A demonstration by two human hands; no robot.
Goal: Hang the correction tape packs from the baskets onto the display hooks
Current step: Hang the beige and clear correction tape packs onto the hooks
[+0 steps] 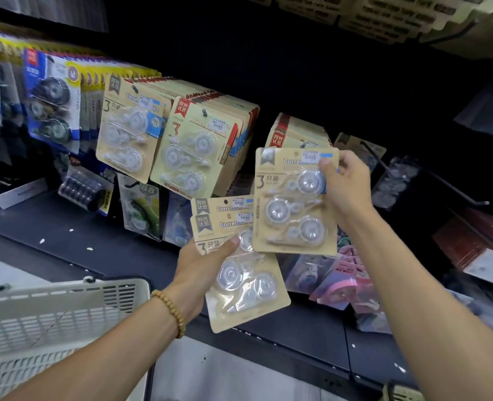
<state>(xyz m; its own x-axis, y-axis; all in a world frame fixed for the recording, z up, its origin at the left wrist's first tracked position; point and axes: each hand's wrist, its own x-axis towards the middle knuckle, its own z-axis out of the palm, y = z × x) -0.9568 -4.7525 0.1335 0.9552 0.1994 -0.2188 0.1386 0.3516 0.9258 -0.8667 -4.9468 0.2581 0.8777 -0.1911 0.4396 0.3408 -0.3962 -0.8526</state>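
My right hand point(345, 183) pinches the top right corner of a beige correction tape pack point(294, 204) and holds it upright in front of the display. Behind it a full row of beige packs point(297, 134) hangs on a hook. My left hand point(201, 261) grips a small stack of the same packs point(242, 273), lower and to the left, thumb across the front. More beige packs hang in rows point(199, 149) at centre left. A bare black hook point(424, 175) juts out on the right with a clear pack point(395, 180) behind it.
A white plastic basket point(51, 311) sits at the lower left by my left forearm. Blue and yellow tape packs point(51, 94) hang at the far left. A dark shelf point(65, 227) runs below the hooks, with pink packaged goods point(346, 282) and red boxes point(476, 244) to the right.
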